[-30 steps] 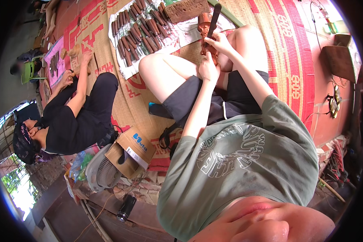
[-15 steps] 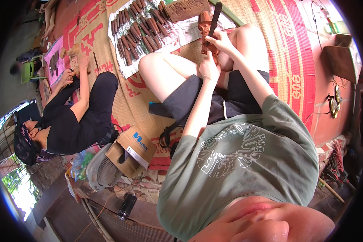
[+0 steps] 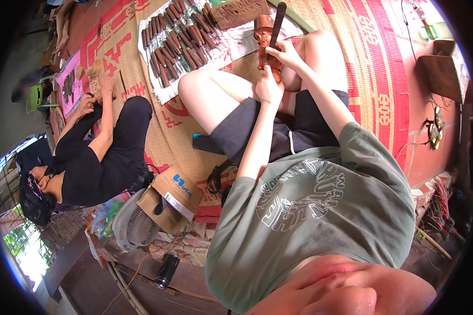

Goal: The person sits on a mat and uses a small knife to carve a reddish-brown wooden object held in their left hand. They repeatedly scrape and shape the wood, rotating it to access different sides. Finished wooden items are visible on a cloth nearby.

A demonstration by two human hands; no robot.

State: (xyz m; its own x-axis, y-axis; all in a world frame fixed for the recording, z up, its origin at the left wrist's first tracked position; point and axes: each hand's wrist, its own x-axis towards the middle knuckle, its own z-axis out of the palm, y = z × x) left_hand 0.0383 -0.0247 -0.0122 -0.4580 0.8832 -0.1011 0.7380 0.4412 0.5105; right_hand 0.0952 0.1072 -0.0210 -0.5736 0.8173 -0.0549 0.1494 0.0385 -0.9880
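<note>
The reddish wooden carving (image 3: 263,44) stands upright between the person's raised knees, on the woven mat (image 3: 352,47). The left hand (image 3: 268,88) is wrapped around its lower part. The right hand (image 3: 285,54) is closed on a dark-handled chisel (image 3: 276,23), just right of the carving. A row of dark chisels (image 3: 176,39) lies on a white cloth (image 3: 220,50) nearby.

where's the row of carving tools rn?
Head view, top centre-left: the carving tools lie in rows on a white cloth on the woven mat, just left of the wooden carving the hands hold.
</note>
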